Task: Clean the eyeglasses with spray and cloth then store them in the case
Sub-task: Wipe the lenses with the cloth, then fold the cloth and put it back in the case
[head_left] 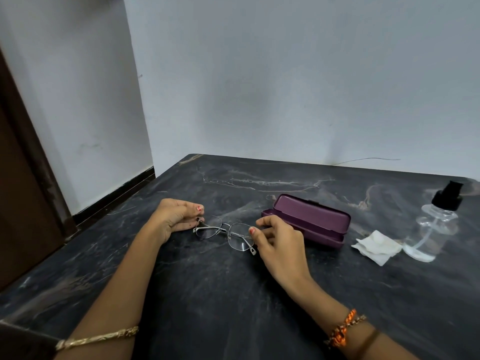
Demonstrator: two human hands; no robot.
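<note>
Hands pinch eyeglasses; case (open), cloth, spray beside.

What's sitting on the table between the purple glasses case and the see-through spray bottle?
A small crumpled white cloth lies on the dark marble table, between the open purple case and the clear spray bottle, seen in the head view.

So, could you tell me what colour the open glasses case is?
Purple, a dark plum shade, seen in the head view: case.
</note>
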